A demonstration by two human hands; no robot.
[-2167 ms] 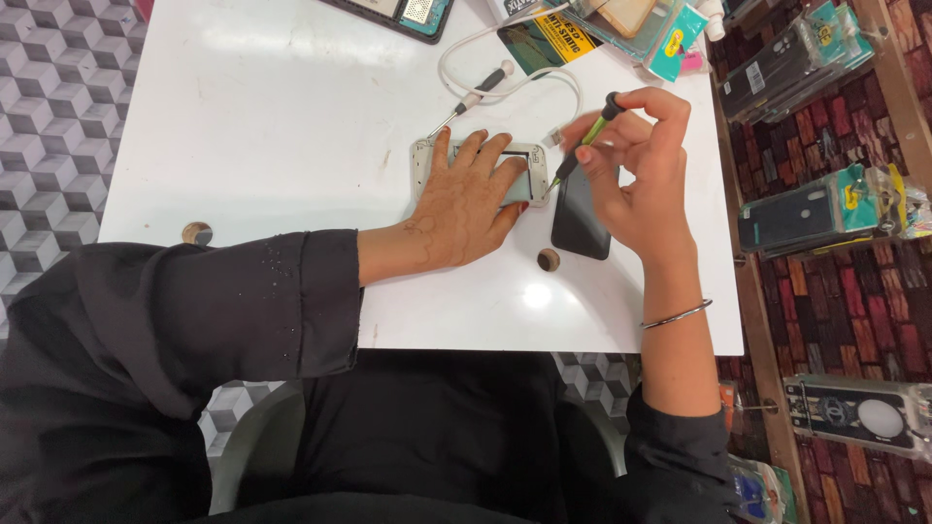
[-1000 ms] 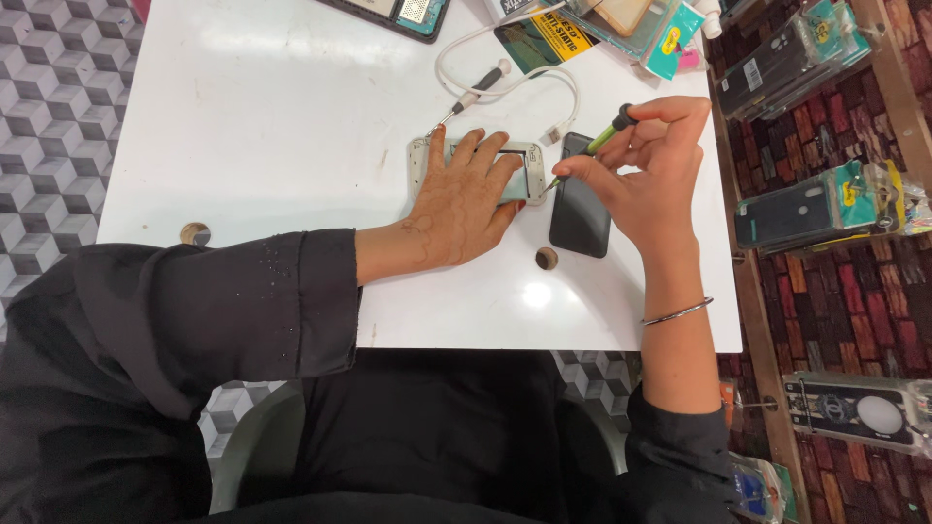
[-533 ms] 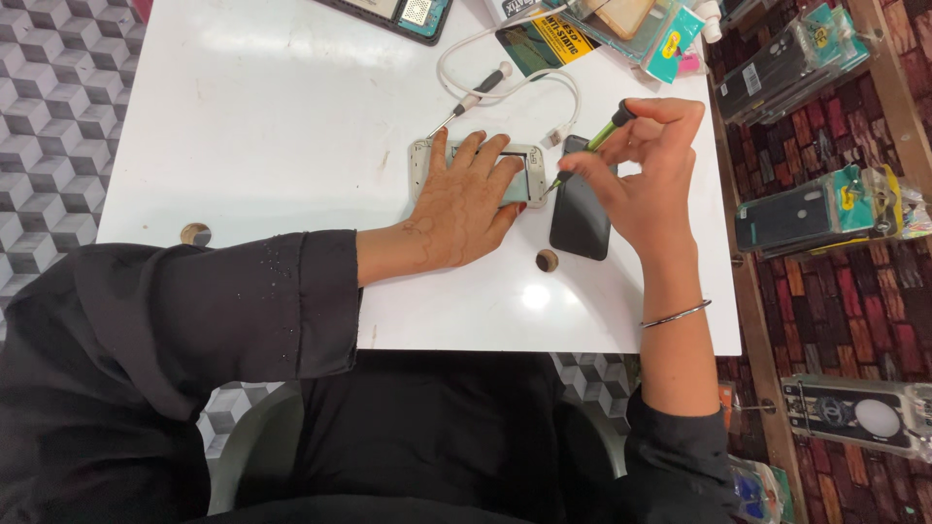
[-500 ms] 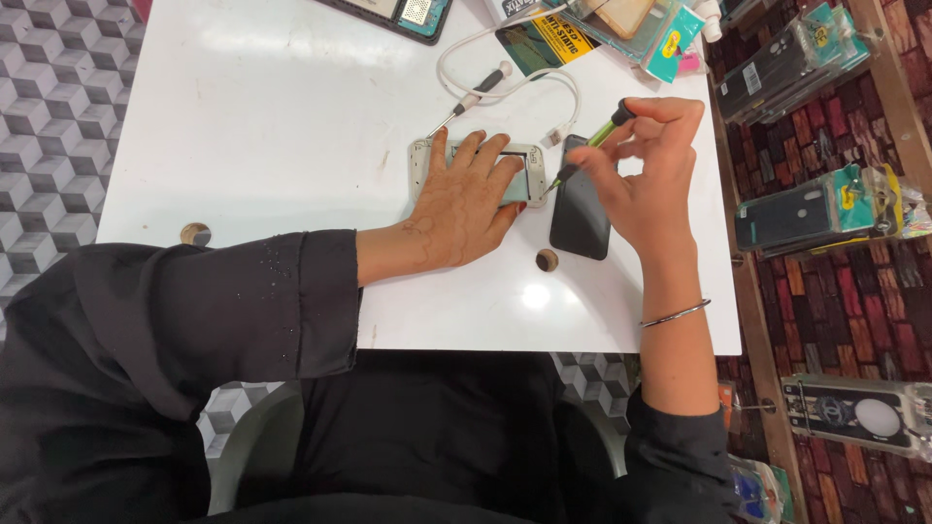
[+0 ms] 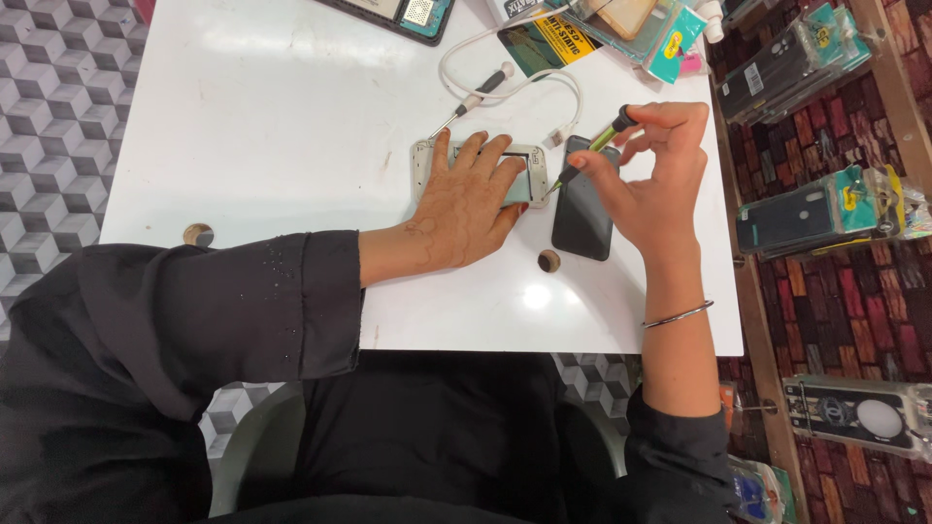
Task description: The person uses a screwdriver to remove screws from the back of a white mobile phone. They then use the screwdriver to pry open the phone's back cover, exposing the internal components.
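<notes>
The left hand (image 5: 466, 209) lies flat, fingers spread, on a pale opened phone (image 5: 529, 163) that sits toward the far right part of the white tabletop (image 5: 272, 126), pressing it down rather than gripping it. The right hand (image 5: 652, 180) is closed in a fingertip pinch on a thin green screwdriver (image 5: 594, 148), thumb and forefinger near its black cap, its tip angled down to the phone's right end. Just right of that end, under the right hand, lies a dark panel (image 5: 582, 218), flat and face up. A small brown disc (image 5: 549, 260) rests near the panel's near corner, another disc (image 5: 198, 234) by the tabletop's left near edge. A white cable (image 5: 505, 82) loops behind the phone, with packets (image 5: 621, 29) at the far edge. The phone looks light, stiff and thin, likely fragile with its inside exposed, and smooth enough to slide on the glossy top; it seems best held by its long edges or pinned flat, as here. The screwdriver is light and slim, best turned by its cap.
</notes>
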